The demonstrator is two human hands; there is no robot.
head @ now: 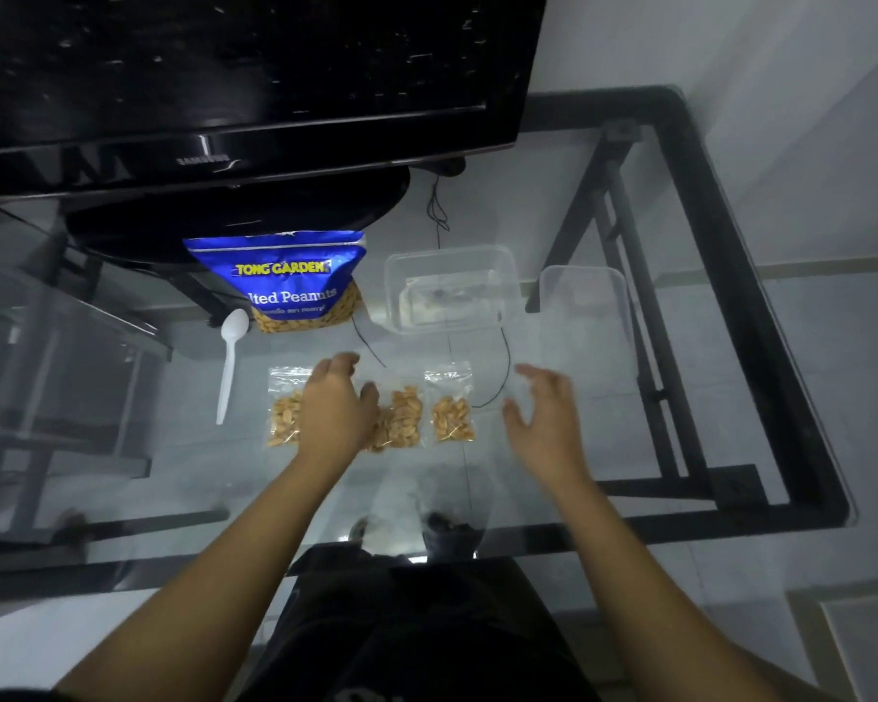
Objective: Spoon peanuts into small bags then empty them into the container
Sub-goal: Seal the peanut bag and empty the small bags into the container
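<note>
Both hands are reaching out over the table (680, 347) now: the left hand (338, 400) is hovering with relaxed fingers over the row of small bags, gripping nothing I can make out, and the right hand (546, 415) is spreading open at three o'clock of the row, empty, well placed to take a bag toward the container. Biggest thing in shot, the black television (234, 68) at twelve o'clock, is showing "SAMSUNG" on its lower bezel, upside down from here. The blue peanut pouch (287, 281) is standing at eleven o'clock of the hands, reading "TONG GARDEN" and "lted Peanuts", its first letters hidden. The clear container (452, 288) is sitting open at one o'clock, with its lid (586, 296) just beside it at three o'clock, ready for emptying, I'd judge. Three filled bags are lying flat: the left bag (284, 412) partly under the hand, the middle bag (400, 420), the right bag (452, 412). The white spoon (231, 362) is resting at nine o'clock, set aside; spooning looks finished.
</note>
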